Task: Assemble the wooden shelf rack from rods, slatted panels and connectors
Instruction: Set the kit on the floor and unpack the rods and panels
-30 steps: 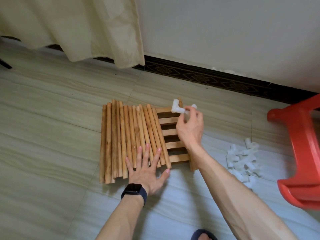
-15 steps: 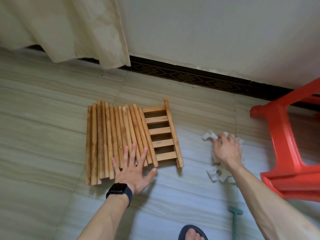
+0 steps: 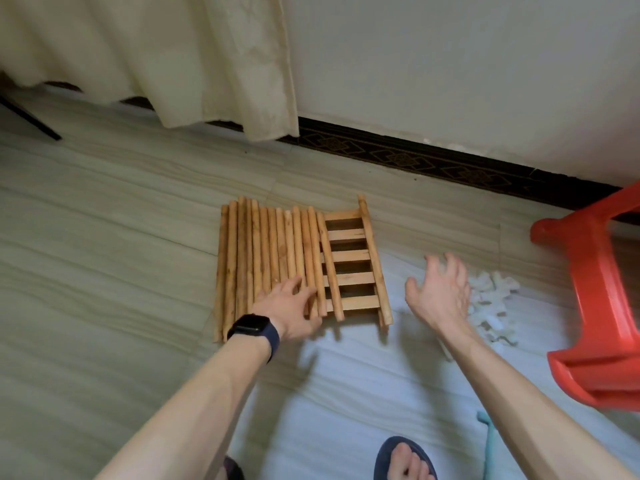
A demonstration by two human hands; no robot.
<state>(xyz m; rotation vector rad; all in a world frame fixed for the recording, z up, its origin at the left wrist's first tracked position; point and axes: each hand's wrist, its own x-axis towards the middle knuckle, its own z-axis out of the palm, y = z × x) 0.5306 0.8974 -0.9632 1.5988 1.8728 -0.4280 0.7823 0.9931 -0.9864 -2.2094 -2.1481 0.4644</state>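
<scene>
While left hand [image 3: 290, 304] rests loose on rods [image 3: 263, 251] | right hand [image 3: 438, 289] splayed, empty (screening connectors [image 3: 493, 296]) | red stool [image 3: 597, 299] near

Rods [image 3: 270, 261] and slatted panel [image 3: 349, 252]: bare light wood, matt, grain visible; connectors [image 3: 491, 299]: white plastic, dull; stool [image 3: 599, 299]: red moulded plastic, slight sheen; floor [image 3: 104, 220]: smooth streaked tile, faintly glossy; curtain [image 3: 173, 64]: cream cloth, matt, faintly mottled; wall [image 3: 450, 64]: matt paint; skirting [image 3: 415, 161]: dark, patterned, smooth.
</scene>
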